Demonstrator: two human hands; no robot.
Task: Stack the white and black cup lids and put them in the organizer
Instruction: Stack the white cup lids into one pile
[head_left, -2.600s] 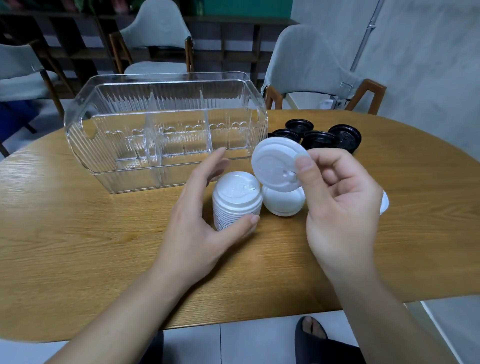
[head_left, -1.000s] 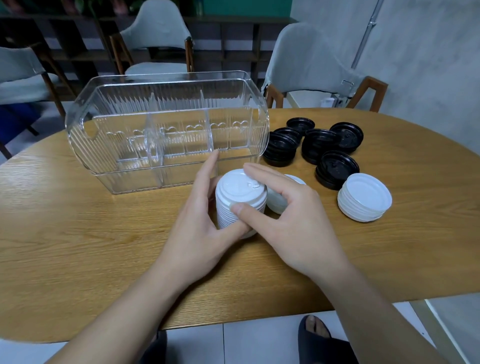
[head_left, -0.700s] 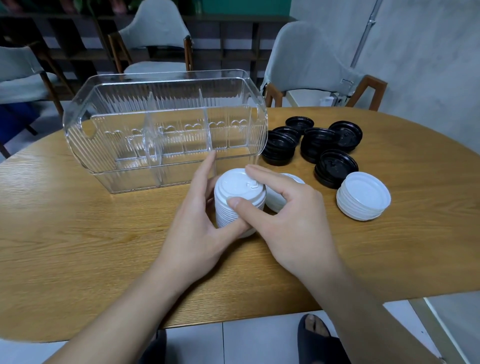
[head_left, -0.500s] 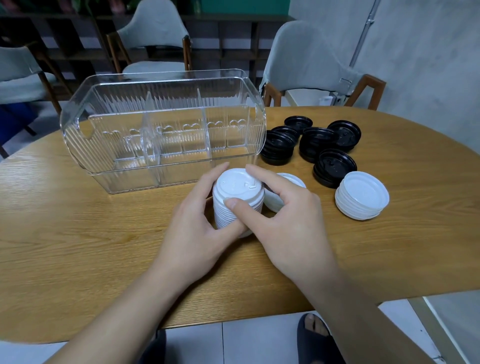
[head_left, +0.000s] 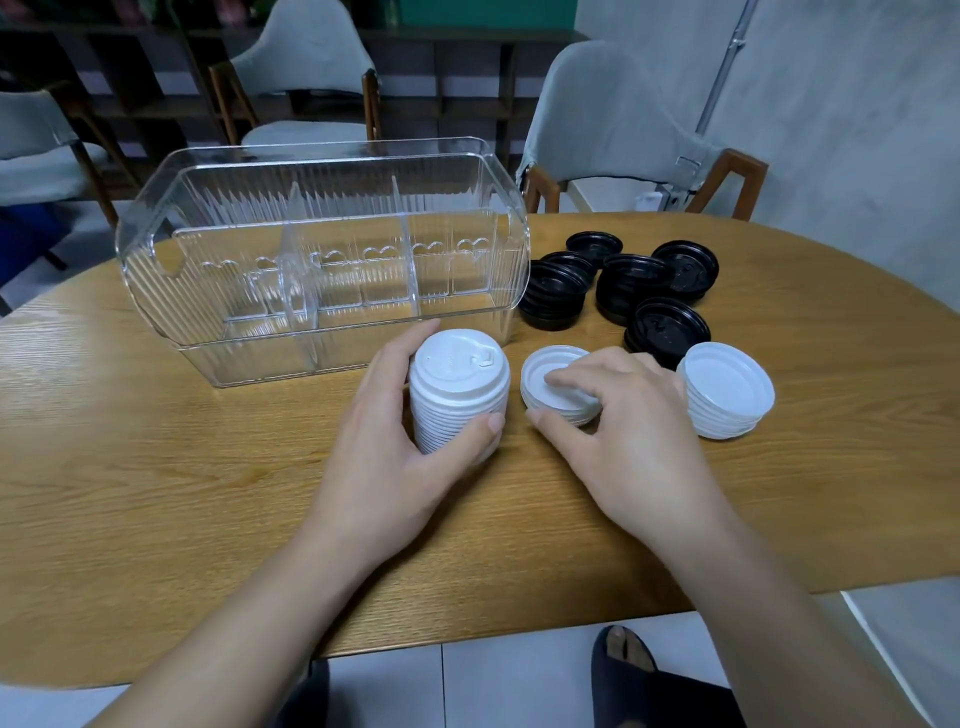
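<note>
My left hand (head_left: 395, 452) wraps around a tall stack of white lids (head_left: 457, 395) standing upright on the wooden table (head_left: 156, 493). My right hand (head_left: 628, 441) rests its fingers on a small pile of upside-down white lids (head_left: 550, 384) just right of that stack, thumb at the pile's near edge. Another low pile of white lids (head_left: 727, 389) lies further right. Several piles of black lids (head_left: 618, 286) sit behind them. The clear ribbed organizer (head_left: 322, 249), with dividers, stands at the back left with nothing in it.
Grey chairs with wooden frames (head_left: 623, 130) stand behind the table. The table's near edge curves in front of me, with a sandalled foot (head_left: 623, 654) on the tiled floor below.
My right hand set a white lid on the tall stack, then left it and moved right onto the small pile of white lids. My left hand kept holding the stack.
</note>
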